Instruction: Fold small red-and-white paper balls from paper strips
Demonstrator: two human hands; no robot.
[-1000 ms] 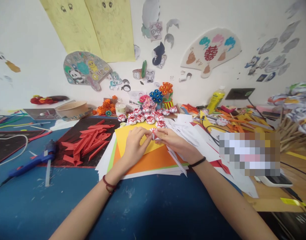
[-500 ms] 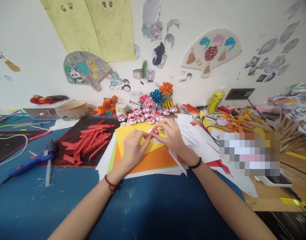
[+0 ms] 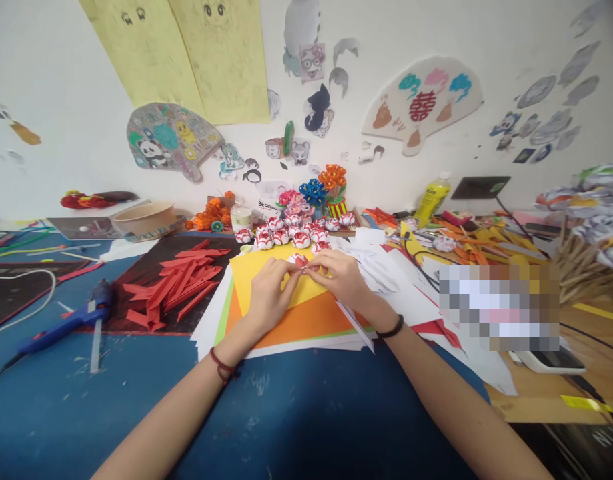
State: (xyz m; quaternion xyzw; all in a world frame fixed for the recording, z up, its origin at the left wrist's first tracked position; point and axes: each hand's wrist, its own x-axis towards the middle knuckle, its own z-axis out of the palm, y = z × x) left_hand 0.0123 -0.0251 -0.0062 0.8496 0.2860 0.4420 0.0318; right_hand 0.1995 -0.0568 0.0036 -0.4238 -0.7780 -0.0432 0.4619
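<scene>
A small red and white folded paper flower [image 3: 299, 260] is pinched at its near edge between the fingertips of both hands. My left hand [image 3: 272, 291] grips it from the left, thumb and forefinger pressed together. From the right, my right hand [image 3: 342, 279] closes its thumb and fingers on the same edge; the fingertips partly hide the paper. Beneath both hands lies a stack of coloured paper, a yellow sheet [image 3: 243, 277] over an orange one [image 3: 286, 328]. Just beyond stand several finished red and white paper flowers [image 3: 281, 236].
Folded red paper strips [image 3: 181, 283] are heaped on a dark mat at left. A blue glue gun [image 3: 66, 327] lies nearer the left edge. White folded pieces [image 3: 371, 267] sit right of my hands. At right are a yellow bottle [image 3: 433, 199] and a white device [image 3: 551, 361].
My right hand's fingers have come down and closed in toward the left fingertips. More of the flower's red top shows now. The left hand has barely moved.
</scene>
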